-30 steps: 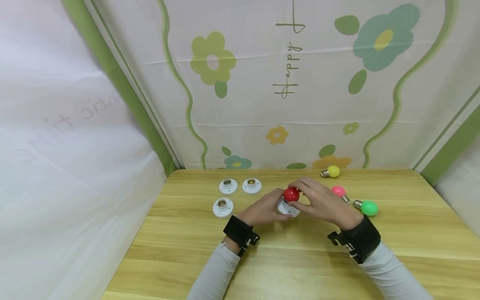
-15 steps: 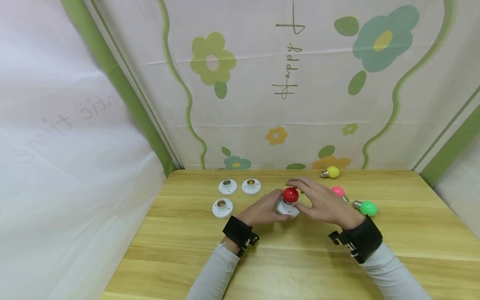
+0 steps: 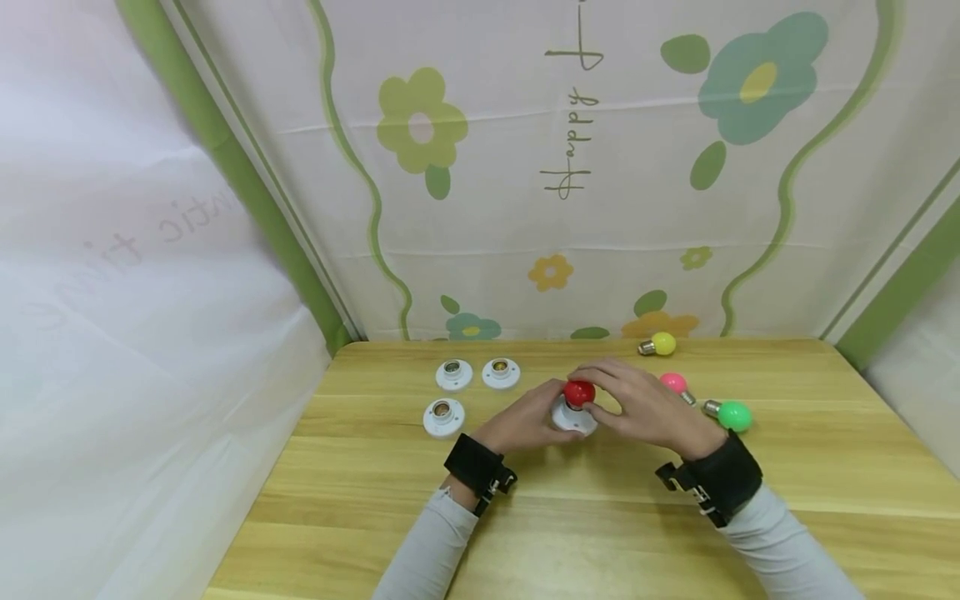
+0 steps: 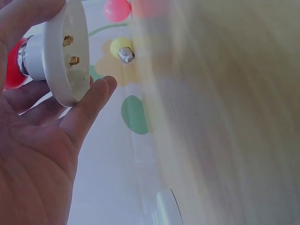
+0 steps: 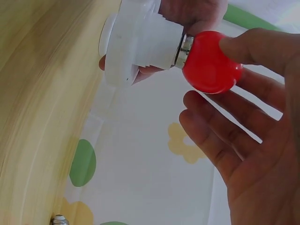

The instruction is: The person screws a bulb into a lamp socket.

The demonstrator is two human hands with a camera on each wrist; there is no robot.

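Note:
A red light bulb stands with its metal base partly in a white lamp socket; in the right wrist view some of the metal thread shows above the socket's collar. My left hand grips the socket by its round flange, and the left wrist view shows the flange's underside with two brass terminals, held up off the table. My right hand pinches the red bulb between thumb and fingers, the other fingers spread below it.
Three more white sockets, a front one and two behind, stand on the wooden table at left. To the right lie a yellow bulb, a pink bulb and a green bulb. A printed curtain hangs behind.
The right fingers loosened a little around the red bulb half a second ago and have closed on it again. Both hands stay at about the same spot.

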